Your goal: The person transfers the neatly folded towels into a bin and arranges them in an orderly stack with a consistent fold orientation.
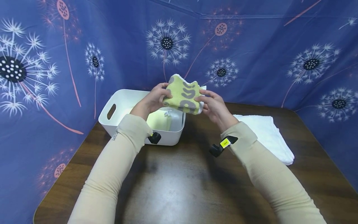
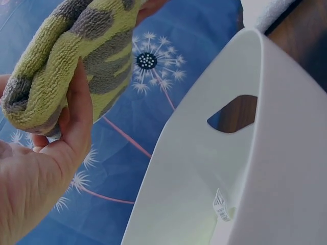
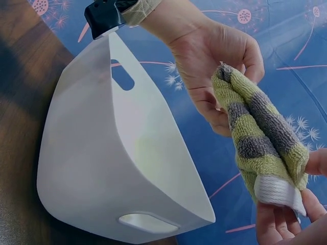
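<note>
A folded yellow-green towel point(image 1: 183, 95) with grey markings and a white edge is held up between both hands, above the table and beside the bin's right end. My left hand point(image 1: 155, 98) grips its left end, thumb in front and fingers behind. At the other end my right hand point(image 1: 213, 105) pinches the towel near the white hem point(image 3: 278, 193). Folded layers of the towel point(image 2: 76, 56) show in the left wrist view. Below and left stands a white bin point(image 1: 110, 122) with handle holes; a pale yellow cloth point(image 1: 158, 120) with a small tag lies inside.
A folded white towel point(image 1: 265, 133) lies on the right of the brown wooden table point(image 1: 173, 183), beside my right forearm. A blue dandelion-print cloth point(image 1: 123, 46) hangs behind and along the sides. Each wrist wears a black camera point(image 1: 216, 150).
</note>
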Tool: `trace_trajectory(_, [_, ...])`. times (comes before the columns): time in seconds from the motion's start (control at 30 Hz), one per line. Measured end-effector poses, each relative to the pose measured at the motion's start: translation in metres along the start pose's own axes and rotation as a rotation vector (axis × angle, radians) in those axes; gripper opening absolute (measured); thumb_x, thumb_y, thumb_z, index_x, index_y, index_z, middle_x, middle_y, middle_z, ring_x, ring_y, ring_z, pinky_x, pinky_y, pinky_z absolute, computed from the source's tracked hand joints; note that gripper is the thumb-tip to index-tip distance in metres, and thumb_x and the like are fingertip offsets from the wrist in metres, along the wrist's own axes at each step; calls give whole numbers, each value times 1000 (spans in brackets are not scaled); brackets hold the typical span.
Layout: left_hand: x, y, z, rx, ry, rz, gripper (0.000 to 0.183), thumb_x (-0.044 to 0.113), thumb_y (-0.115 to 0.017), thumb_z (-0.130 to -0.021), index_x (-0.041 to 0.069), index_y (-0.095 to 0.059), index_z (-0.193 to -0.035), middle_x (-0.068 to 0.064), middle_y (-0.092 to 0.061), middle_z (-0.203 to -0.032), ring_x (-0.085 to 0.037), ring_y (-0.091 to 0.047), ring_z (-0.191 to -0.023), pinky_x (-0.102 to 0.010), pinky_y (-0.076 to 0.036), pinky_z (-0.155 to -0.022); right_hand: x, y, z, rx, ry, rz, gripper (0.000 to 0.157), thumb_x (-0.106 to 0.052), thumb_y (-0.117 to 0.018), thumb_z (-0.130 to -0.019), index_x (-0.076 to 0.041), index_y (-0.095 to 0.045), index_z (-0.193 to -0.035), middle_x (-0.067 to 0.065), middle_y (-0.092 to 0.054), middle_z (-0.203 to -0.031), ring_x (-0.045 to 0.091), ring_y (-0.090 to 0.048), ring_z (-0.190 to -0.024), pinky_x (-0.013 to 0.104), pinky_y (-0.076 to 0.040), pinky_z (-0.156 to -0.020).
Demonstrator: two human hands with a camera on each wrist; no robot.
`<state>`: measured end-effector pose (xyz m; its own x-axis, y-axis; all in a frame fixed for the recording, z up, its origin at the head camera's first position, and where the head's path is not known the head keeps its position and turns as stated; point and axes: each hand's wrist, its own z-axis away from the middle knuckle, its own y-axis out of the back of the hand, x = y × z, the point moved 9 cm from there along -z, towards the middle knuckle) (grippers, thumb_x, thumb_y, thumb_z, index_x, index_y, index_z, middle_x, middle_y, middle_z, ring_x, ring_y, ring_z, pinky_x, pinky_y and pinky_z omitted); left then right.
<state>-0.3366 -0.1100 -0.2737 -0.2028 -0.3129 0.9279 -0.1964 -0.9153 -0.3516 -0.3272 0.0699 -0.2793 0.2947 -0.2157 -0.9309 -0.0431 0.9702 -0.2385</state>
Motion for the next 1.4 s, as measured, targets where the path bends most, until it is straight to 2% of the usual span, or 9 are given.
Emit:
trace_trajectory(0.2, [1, 5, 0, -37, -1, -17, 54, -12, -40, -77, 3, -27, -128, -14, -41, -113, -23, -51, -93, -29, -49, -70, 2, -4, 0, -1, -15, 7, 51, 2, -64, -83, -9, -49, -130, 11, -53, -125, 16, -64, -79, 25, -53, -65])
trace_trajectory(0.47, [2, 12, 3, -60, -2, -47, 41, -12, -39, -76, 6, -35, -113, -13, -44, -106, -19, -56, -82, -27, -51, -66, 8, -14, -2, -29, -24, 32, 50, 2, -63, -84, -8, -48, -130, 11, -52, -124, 18, -62, -82, 25, -52, -64])
trace_trajectory(0.63, [5, 15, 7, -68, 4, -73, 41, -11, -40, -77, 8, -32, -113, -13, -43, -107, -18, -56, -80, -27, -50, -65, 9, -17, -2, -26, -29, 63, 50, 1, -65, -83, -9, -49, -129, 10, -52, -123, 18, -62, -84, 25, -53, -66])
trace_trajectory(0.87, [9, 26, 11, -63, 23, -97, 49, -11, -41, -80, 8, -25, -122, -13, -41, -111, -17, -56, -81, -26, -49, -66, 11, -27, -3, -39, -43, 88, 51, 1, -66, -83, -10, -49, -130, 10, -52, -124, 20, -62, -86, 28, -53, -68])
trace_trajectory(1.07, [13, 32, 14, -91, 11, -130, 38, -12, -42, -79, 6, -33, -111, -12, -47, -100, -16, -58, -74, -26, -50, -63, 14, -35, -4, -34, -45, 103, 50, 2, -66, -82, -10, -50, -128, 10, -52, -123, 20, -62, -81, 30, -53, -70])
trace_trajectory(1.2, [12, 43, 12, -147, -8, -129, 42, -8, -56, -74, 5, -36, -108, -11, -51, -98, -17, -59, -75, -28, -51, -65, 16, -41, -4, -27, -45, 123, 50, 1, -67, -81, -11, -51, -127, 9, -51, -123, 22, -61, -84, 34, -51, -79])
trace_trajectory(1.3, [13, 48, 14, -144, -3, -147, 46, -6, -58, -73, 6, -36, -111, -11, -49, -103, -16, -59, -78, -27, -51, -66, 17, -45, -4, -26, -46, 130, 50, 2, -67, -81, -10, -51, -127, 8, -50, -125, 23, -60, -90, 36, -49, -84])
trace_trajectory(1.37, [14, 51, 14, -121, 9, -148, 42, -9, -52, -76, 6, -36, -113, -12, -48, -104, -16, -60, -77, -28, -51, -65, 18, -47, -5, -24, -46, 133, 49, 2, -67, -81, -10, -51, -126, 8, -49, -126, 24, -59, -93, 36, -49, -85])
trace_trajectory(1.4, [16, 49, 19, -88, 19, -169, 41, -9, -48, -77, 5, -35, -113, -11, -47, -104, -15, -59, -76, -27, -51, -64, 18, -49, -5, -23, -47, 132, 49, 2, -67, -81, -10, -51, -126, 8, -49, -126, 25, -59, -94, 36, -49, -85])
